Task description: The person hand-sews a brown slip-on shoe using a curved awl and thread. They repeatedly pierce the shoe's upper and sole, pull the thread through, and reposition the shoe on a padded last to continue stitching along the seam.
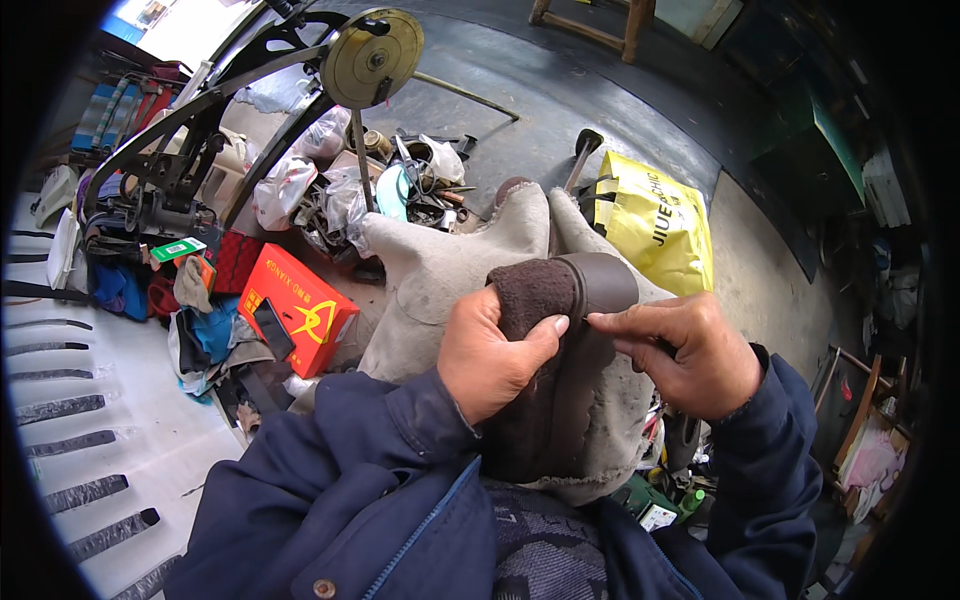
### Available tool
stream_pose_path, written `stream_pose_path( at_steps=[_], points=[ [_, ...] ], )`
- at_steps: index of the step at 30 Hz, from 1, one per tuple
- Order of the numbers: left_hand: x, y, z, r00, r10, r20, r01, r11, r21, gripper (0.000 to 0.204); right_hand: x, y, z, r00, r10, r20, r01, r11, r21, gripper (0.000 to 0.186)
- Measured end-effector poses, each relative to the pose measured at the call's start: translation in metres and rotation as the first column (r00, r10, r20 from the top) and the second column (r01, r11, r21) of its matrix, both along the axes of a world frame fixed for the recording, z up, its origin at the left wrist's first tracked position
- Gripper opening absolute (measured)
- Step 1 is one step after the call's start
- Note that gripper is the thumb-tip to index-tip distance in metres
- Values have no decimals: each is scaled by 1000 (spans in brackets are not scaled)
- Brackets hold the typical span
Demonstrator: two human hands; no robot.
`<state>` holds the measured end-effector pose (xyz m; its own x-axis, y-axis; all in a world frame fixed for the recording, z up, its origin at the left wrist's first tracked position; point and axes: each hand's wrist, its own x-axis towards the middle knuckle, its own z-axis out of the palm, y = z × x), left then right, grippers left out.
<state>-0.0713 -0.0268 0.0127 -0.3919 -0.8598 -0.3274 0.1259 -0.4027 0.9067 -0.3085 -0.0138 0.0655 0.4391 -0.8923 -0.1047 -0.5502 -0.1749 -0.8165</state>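
Observation:
A dark brown fleece-lined boot [598,283], as far as its shape shows, lies over the grey cloth [430,270] on my lap. Its fuzzy lining [535,295] is turned outward, next to a smooth, rounded leather part. My left hand [495,350] grips the lining from the left, with the thumb pressed along the seam. From the right, my right hand [690,350] comes up to that seam in a pinch, thumb and forefinger together at the leather's edge. Whatever is between those fingertips is too small to make out. The boot's lower part runs down toward my body, partly behind my hands.
At the upper left stands a black hand-cranked machine with a pale wheel [372,58]. Below it lie a red box [297,310], cloths and plastic bags. A yellow bag [655,215] stands beyond the lap, right of centre. Dark strips [75,410] lie on a white surface at left.

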Motion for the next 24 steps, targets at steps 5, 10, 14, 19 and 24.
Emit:
stream_pose_path(
  at_steps=[5, 10, 14, 19, 24],
  points=[
    [3, -2, -3, 999, -18, -36, 18, 1000, 12, 26, 0, 2, -17, 985, -70, 161, 62, 997, 52, 32],
    [3, -1, -5, 998, 10, -59, -10, 1000, 10, 26, -5, 9, -37, 977, -56, 205, 72, 995, -73, 34],
    [1, 0, -4, 999, 22, -46, -22, 1000, 3, 25, -12, 2, -38, 987, 18, 162, 5, 990, -143, 33],
    [0, -1, 1, 1000, -11, 1, 11, 1000, 18, 21, -13, -5, -26, 983, -14, 185, 10, 1000, 21, 28],
    [7, 4, 4, 997, 15, -76, -11, 998, 54, 22, -12, -6, -18, 984, -54, 172, 29, 989, 146, 21]
  ],
)
